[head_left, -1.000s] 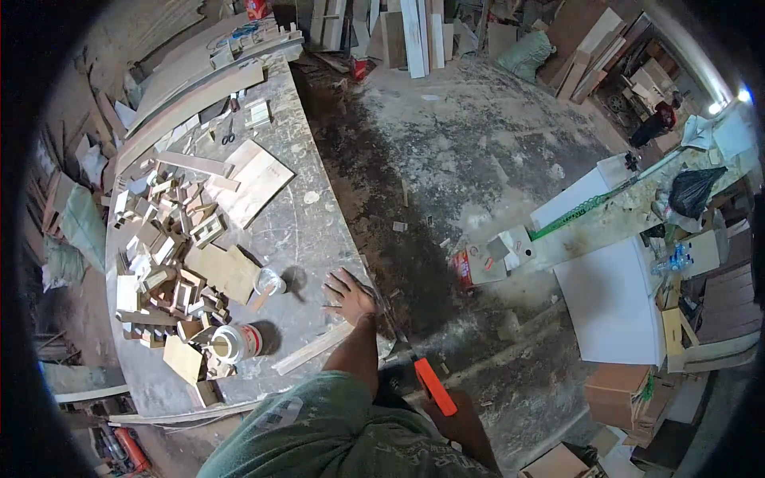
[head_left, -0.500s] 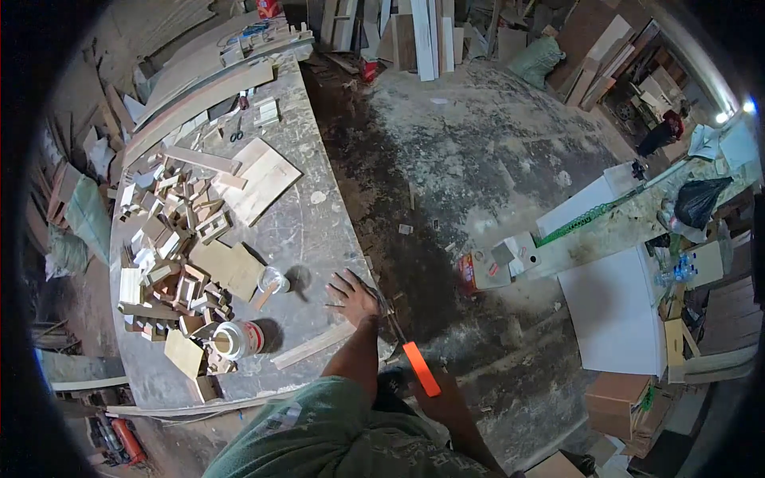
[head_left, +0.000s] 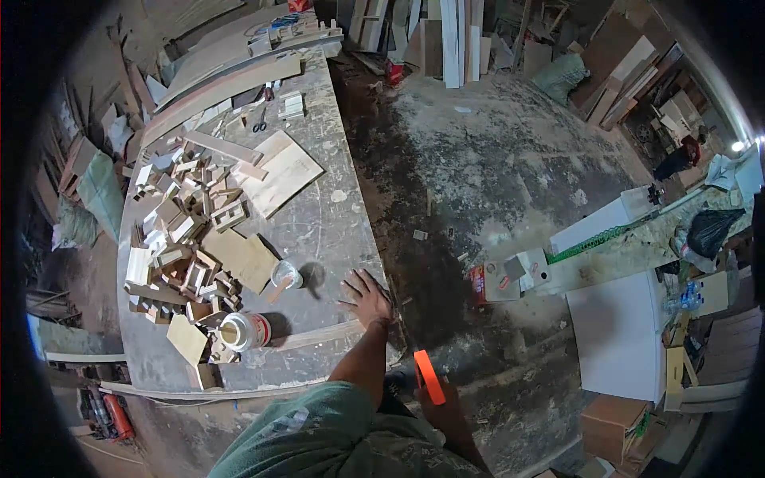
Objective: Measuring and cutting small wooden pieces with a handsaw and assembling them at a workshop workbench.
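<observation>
My left hand (head_left: pixel 368 296) lies with fingers spread on the scuffed grey table (head_left: pixel 315 227), at its right edge. My right hand (head_left: pixel 437 408) grips a saw with an orange handle (head_left: pixel 429 374); its thin dark blade reaches up toward the table edge beside my left hand, and what it touches there is too small to tell. A flat wooden strip (head_left: pixel 315 336) crosses under my left wrist. Nearby stand a clear cup (head_left: pixel 287 275) with a stick and a white tub (head_left: pixel 245 331). A pile of small wood offcuts (head_left: pixel 179 239) covers the table's left side.
A square board (head_left: pixel 275 175) and scissors (head_left: pixel 259 123) lie farther up. A cluttered bench (head_left: pixel 590 271) runs along the right, with a white panel (head_left: pixel 613 334) and cardboard box (head_left: pixel 606 430) below it. Another person (head_left: pixel 681 155) stands at the back right. Boards (head_left: pixel 450 44) lean behind.
My left hand stays spread at the edge. The saw's orange handle has shifted in toward that edge along with my right hand. The view has swung slightly, moving the scene right.
</observation>
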`<move>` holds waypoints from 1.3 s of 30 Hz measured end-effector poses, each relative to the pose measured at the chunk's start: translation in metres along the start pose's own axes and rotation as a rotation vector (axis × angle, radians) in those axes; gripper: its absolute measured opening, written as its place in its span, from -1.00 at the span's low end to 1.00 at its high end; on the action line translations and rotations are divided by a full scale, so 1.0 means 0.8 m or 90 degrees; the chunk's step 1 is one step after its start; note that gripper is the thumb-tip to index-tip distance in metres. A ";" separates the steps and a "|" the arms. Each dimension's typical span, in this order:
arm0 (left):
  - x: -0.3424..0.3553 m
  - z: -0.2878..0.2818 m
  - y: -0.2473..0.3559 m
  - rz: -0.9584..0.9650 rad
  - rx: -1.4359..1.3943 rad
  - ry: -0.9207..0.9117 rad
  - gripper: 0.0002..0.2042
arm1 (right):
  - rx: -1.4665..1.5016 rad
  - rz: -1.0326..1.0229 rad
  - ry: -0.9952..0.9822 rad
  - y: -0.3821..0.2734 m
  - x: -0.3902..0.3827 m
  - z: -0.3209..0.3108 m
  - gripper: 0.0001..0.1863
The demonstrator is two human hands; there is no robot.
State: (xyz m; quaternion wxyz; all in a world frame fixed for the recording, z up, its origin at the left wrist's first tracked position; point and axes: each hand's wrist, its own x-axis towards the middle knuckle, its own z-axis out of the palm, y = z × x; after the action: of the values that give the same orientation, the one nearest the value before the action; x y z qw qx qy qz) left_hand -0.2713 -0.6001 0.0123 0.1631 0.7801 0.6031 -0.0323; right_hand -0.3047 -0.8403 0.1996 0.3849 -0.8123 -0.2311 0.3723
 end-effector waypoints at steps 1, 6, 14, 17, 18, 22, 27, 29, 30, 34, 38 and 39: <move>-0.003 -0.003 0.004 0.007 -0.006 -0.001 -0.36 | 0.044 0.049 0.024 0.007 0.002 0.008 -0.74; 0.000 -0.003 0.007 0.005 -0.030 0.043 -0.36 | 0.024 0.097 -0.003 -0.024 -0.007 -0.008 -0.75; 0.001 0.006 0.000 0.002 -0.021 0.068 -0.37 | 0.091 -0.059 0.035 -0.026 -0.003 -0.002 -0.74; -0.005 -0.008 0.011 -0.001 -0.060 0.017 -0.37 | 0.046 0.037 -0.009 0.005 0.019 0.010 -0.72; -0.003 -0.005 0.009 0.000 -0.046 0.032 -0.37 | 0.024 0.001 0.018 0.004 0.021 0.011 -0.71; 0.000 0.001 0.001 -0.006 -0.034 0.045 -0.38 | 0.059 -0.025 0.033 -0.037 0.001 -0.004 -0.69; -0.002 -0.001 0.005 0.001 -0.054 0.023 -0.39 | 0.047 -0.017 0.006 0.023 0.044 0.033 -0.72; 0.002 0.016 -0.005 -0.007 -0.040 0.088 -0.38 | 0.102 0.004 -0.006 0.004 0.033 0.037 -0.74; -0.001 0.013 -0.001 0.006 -0.053 0.076 -0.36 | 0.073 -0.022 0.037 -0.003 0.030 0.037 -0.76; -0.011 -0.018 0.001 0.017 -0.108 0.063 -0.31 | 0.064 0.014 0.089 0.009 0.034 0.049 -0.73; -0.010 -0.011 -0.017 0.063 -0.237 0.103 -0.33 | 0.042 -0.061 0.057 -0.009 0.033 0.050 -0.75; -0.013 -0.011 -0.024 0.051 -0.239 0.108 -0.33 | 0.050 -0.024 0.072 -0.003 0.033 0.054 -0.75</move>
State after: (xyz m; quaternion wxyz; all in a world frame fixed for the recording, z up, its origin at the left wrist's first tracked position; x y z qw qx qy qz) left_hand -0.2933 -0.6028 0.0193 0.2554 0.7593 0.5787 0.1531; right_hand -0.3224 -0.8020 0.1719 0.4358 -0.8119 -0.2093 0.3272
